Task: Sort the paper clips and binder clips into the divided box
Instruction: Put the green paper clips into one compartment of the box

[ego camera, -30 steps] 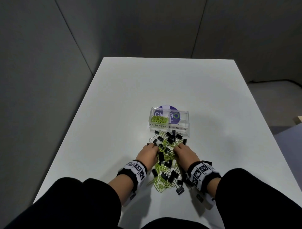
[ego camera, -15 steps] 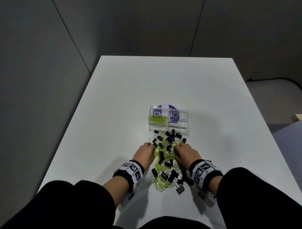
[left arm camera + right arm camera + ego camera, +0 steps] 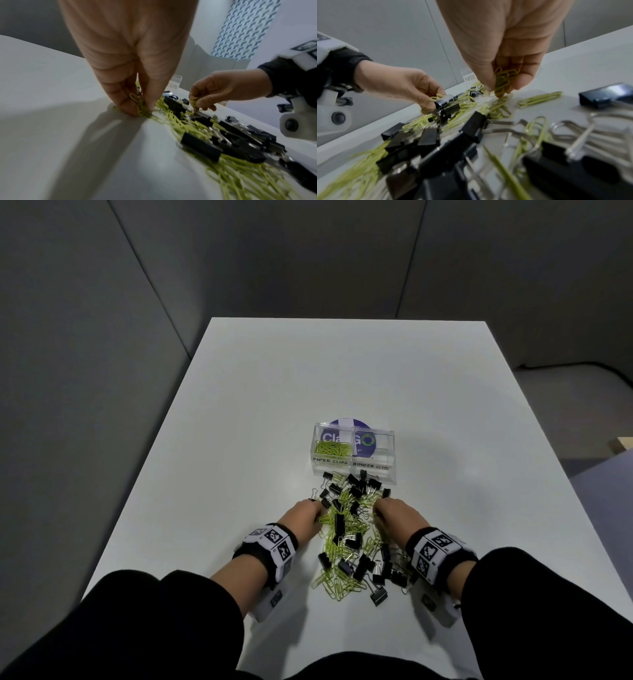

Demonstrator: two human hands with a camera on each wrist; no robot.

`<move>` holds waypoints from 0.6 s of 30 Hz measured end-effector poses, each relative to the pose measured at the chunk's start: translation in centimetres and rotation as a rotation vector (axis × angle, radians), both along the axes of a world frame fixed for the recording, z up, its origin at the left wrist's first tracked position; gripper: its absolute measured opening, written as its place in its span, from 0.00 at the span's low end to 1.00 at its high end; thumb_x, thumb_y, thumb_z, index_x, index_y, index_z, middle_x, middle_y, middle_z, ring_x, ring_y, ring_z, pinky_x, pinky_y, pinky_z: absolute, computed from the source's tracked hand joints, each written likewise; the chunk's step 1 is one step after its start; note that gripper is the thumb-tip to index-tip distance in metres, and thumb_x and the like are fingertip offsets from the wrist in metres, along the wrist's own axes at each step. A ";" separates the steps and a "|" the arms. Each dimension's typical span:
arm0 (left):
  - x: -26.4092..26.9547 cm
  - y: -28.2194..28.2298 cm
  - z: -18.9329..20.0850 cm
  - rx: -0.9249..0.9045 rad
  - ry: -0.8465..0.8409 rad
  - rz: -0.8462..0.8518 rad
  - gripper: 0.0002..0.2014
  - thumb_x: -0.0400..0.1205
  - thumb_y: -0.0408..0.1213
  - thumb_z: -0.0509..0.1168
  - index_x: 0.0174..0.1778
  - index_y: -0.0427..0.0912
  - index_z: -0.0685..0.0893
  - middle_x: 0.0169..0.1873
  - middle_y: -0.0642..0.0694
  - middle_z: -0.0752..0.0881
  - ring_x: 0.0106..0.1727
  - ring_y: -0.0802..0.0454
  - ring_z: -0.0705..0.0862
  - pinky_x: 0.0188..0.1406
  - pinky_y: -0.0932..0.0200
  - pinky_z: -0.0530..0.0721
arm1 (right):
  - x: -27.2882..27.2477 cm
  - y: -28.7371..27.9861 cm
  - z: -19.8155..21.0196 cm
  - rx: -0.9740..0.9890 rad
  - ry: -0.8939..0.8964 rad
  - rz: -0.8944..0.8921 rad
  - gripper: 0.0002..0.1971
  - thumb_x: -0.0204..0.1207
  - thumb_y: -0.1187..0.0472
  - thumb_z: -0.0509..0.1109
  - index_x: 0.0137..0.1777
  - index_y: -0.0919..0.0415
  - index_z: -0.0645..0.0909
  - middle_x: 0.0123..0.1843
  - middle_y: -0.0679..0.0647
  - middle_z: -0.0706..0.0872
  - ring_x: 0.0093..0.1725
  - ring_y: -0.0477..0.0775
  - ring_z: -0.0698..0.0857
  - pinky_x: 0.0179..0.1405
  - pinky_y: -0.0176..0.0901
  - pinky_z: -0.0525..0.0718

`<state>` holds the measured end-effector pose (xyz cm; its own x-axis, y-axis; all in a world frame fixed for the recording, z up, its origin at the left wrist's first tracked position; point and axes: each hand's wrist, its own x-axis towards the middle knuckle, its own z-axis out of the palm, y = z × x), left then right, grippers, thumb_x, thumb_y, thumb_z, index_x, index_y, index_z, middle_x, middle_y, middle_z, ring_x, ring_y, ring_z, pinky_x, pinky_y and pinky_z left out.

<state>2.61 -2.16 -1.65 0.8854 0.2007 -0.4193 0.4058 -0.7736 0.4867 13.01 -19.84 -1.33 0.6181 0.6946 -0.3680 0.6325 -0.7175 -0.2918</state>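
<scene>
Sorting is early, by my read: counter carries one big mixed pile of green paper clips and black binder clips, stretching from the person's wrists up to the front wall of the clear divided box. Left compartment holds a small batch of paper clips; right compartment looks empty, so no binder clips sorted yet. Left hand pinches a few paper clips at the pile's left edge, fingertips on the counter. Right hand pinches a small bunch of paper clips above the pile. Handwritten labels: "PAPER CLIPS" left, "BINDER CLIPS" right. Purple round sticker under the box, partly legible: "Cla…GO".
</scene>
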 end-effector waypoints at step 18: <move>0.0 0.9 0.9 -0.138 0.096 0.157 0.14 0.87 0.34 0.45 0.41 0.37 0.73 0.43 0.41 0.76 0.45 0.49 0.73 0.45 0.61 0.68 | -0.1 0.3 1.0 0.113 0.292 -0.214 0.09 0.82 0.64 0.51 0.42 0.62 0.69 0.42 0.60 0.79 0.41 0.55 0.76 0.42 0.44 0.71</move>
<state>2.57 -1.31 -0.79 0.8026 0.2675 -0.5332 0.5653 -0.6263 0.5368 12.88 -19.55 -0.30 0.6342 0.6071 -0.4788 0.3500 -0.7776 -0.5224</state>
